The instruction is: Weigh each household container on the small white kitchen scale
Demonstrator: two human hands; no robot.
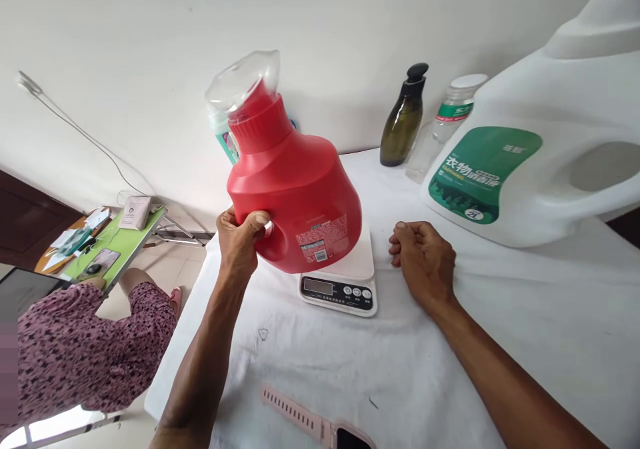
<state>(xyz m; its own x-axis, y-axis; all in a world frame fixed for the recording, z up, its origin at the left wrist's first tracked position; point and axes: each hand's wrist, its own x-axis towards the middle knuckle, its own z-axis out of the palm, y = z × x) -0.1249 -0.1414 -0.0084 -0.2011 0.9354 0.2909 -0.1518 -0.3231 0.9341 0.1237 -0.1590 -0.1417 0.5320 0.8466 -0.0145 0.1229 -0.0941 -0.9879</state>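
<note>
My left hand [241,239] is closed round the handle of a red detergent jug [300,189]. The jug leans to the left, with its clear cap [245,82] at the upper left and a back label facing me. Below and partly behind it is a white digital kitchen scale [345,292], its display dark; the jug covers much of the weighing plate. I cannot tell whether jug and plate touch. My right hand [425,259] rests on the white cloth to the right of the scale, fingers curled in, and nothing shows in them.
A large white jug [520,162] with a green label stands at the right. Behind are a dark pump bottle [404,119] and a clear bottle [445,126]. A pink watch [300,416] lies in front. At left, a person in patterned clothes [95,349] sits by a green table [117,246].
</note>
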